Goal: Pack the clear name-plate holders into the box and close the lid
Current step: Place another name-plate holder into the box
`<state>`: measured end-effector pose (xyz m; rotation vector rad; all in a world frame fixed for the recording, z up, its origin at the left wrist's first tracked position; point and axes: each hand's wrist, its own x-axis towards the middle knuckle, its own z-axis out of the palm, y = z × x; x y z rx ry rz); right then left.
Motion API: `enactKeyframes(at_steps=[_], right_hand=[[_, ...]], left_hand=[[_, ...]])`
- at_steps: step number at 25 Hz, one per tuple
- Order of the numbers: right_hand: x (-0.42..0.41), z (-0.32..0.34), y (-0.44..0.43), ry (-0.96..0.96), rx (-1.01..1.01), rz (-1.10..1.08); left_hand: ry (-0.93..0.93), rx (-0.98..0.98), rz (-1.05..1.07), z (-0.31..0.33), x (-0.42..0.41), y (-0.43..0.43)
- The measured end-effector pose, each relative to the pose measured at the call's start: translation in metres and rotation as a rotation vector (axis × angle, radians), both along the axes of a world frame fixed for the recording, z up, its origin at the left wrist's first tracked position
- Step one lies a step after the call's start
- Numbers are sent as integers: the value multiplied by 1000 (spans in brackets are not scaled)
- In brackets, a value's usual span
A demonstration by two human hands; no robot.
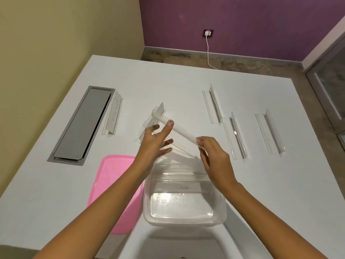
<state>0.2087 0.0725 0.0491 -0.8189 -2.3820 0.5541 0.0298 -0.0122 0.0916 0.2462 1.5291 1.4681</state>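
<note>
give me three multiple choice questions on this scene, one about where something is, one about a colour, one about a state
1. Where does the lid lie?
A. on the table, to the left of the box
B. shut on the box
C. on the floor

2. What colour is the lid?
A. blue
B. pink
C. green

3. What is the state of the holder above the box?
A. flat on the table, untouched
B. held in the air by both hands
C. lying under the lid

Answers:
1. A, the lid rests on the white table beside the open box.
2. B, it is plainly pink.
3. B, the left hand and the right hand hold it off the table; another holder marked DOG is already in the box.
</note>
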Motion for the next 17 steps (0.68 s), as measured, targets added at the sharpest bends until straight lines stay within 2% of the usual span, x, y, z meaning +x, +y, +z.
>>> enactKeyframes(at_steps=[2, 4, 7, 9, 12, 15, 17], right_hand=[[4, -2, -9, -85, 96, 29], [5, 1, -15, -68, 61, 90], [4, 13, -13, -47, -279, 153], [5, 21, -7, -163, -555, 155], [11, 28, 2, -321, -775, 278], [18, 28, 4, -361, -755, 334], [25, 27, 3, -428, -672, 326]], left_hand=[[-111, 22, 63, -2, -1, -3], [-123, 45, 126, -7, 0, -7], [-103, 135, 106, -15, 3, -17], [-98, 219, 13, -19, 6, -25], [-74, 259, -135, -22, 7, -38], [-104, 294, -234, -27, 6, -50], [-49, 286, -216, -33, 3, -60]])
